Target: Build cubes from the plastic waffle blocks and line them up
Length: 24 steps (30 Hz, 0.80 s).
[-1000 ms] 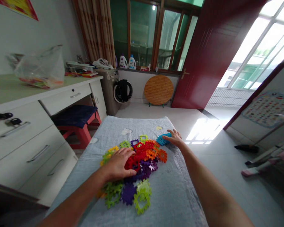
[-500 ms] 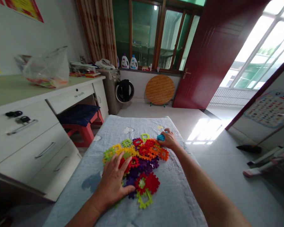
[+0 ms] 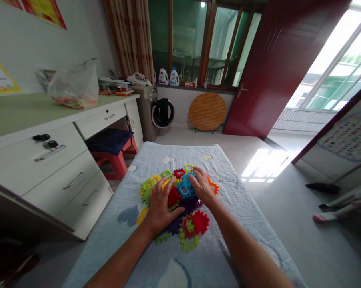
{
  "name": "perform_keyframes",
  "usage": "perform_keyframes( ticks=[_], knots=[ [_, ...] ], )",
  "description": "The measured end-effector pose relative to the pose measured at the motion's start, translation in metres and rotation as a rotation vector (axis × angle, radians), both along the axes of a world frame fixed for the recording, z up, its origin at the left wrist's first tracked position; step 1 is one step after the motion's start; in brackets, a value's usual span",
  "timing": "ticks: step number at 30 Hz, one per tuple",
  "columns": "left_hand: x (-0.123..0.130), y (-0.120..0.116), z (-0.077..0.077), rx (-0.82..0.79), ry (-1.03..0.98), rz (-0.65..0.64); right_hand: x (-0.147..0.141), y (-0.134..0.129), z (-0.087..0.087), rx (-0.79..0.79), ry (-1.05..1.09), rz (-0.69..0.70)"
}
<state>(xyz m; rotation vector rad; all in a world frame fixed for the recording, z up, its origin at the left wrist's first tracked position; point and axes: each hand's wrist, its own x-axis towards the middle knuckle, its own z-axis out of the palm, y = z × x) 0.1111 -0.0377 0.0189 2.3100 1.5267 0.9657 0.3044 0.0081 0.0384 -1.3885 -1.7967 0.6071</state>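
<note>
Cloth-covered worktop [image 3: 150, 260], bearing one pile of toothed plastic pieces: blue pieces [image 3: 185, 187] at the right hand [image 3: 201, 186], red, yellow, green and purple ones about the left hand [image 3: 162, 206], which lies spread over the pile, and orange pieces [image 3: 213, 186] just beyond the right.

The right hand [image 3: 201, 186] has brought the blue pieces [image 3: 185, 187] from the far right edge of the pile leftward onto its middle, where they now cover most of the orange and red ones, leaving mainly an orange piece [image 3: 213, 185] at the right in sight. The left hand [image 3: 163, 204] has shifted right and farther in since half a second ago, closer to the right hand. Since the earliest picture, red pieces [image 3: 200, 222] have come onto the near side, over light green pieces [image 3: 189, 243].
</note>
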Motion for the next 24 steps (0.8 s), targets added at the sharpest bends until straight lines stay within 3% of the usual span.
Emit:
perform_keyframes(
  ticks=[3, 6, 11, 15, 19, 24],
  knots=[
    [-0.009, -0.010, -0.003, 0.000, 0.075, 0.118, 0.009, -0.005, -0.002, -0.028, -0.111, 0.080],
    [-0.024, -0.022, -0.010, -0.081, 0.133, 0.211, 0.039, 0.000, -0.003, -0.063, -0.155, 0.126],
    [-0.034, -0.032, -0.027, -0.177, 0.181, 0.165, 0.071, 0.010, -0.019, -0.202, -0.339, -0.097],
    [-0.026, -0.020, -0.026, -0.139, 0.143, 0.041, 0.059, 0.012, -0.027, -0.179, -0.285, 0.025],
    [-0.016, -0.001, -0.020, -0.112, 0.102, -0.040, 0.040, 0.007, -0.020, -0.169, -0.168, 0.198],
    [-0.009, 0.012, -0.015, -0.115, 0.038, -0.093, 0.029, -0.003, -0.012, -0.189, -0.082, 0.277]
  ],
)
